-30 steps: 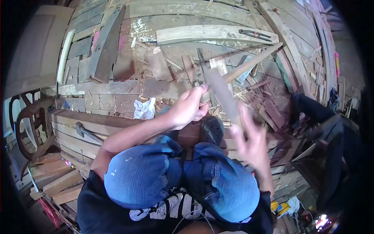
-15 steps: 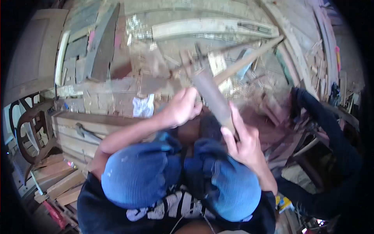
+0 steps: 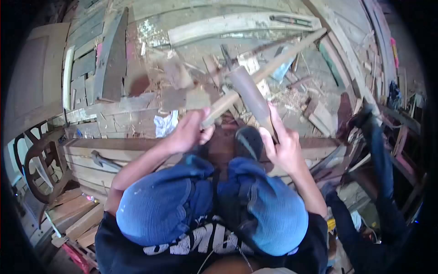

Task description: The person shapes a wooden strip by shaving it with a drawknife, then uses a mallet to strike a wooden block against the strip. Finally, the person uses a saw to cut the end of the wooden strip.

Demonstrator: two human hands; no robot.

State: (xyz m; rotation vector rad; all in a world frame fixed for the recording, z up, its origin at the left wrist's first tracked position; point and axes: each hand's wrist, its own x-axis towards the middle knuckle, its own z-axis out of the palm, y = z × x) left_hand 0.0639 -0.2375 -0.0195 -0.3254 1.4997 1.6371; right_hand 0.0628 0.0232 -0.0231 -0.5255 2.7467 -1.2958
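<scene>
My left hand (image 3: 189, 130) is closed around the near end of a pale wooden handle (image 3: 221, 108). The handle slants up to the right and meets a grey cylinder (image 3: 251, 95), like a mallet head, in this view. My right hand (image 3: 284, 144) grips the cylinder's lower end, thumb on one side and fingers on the other, with some pale wood showing between them. At the cylinder's upper end a dark narrow piece (image 3: 226, 55) sticks out. Behind it a long wooden bar (image 3: 292, 54) runs to the upper right. My knees lie below both hands.
A pale plank (image 3: 242, 27) lies across the far floor. Wood shavings and offcuts (image 3: 321, 118) are scattered about. A crumpled white paper (image 3: 166, 124) rests left of my hand. A beam (image 3: 98, 142) crosses in front of me, with a dark tool (image 3: 102, 160) on it. Another person's sleeve (image 3: 381, 157) is at right.
My left hand has moved left, away from the cylinder, and the wooden handle now shows between them. My right hand stays at the cylinder's lower end. The other person's arm has shifted.
</scene>
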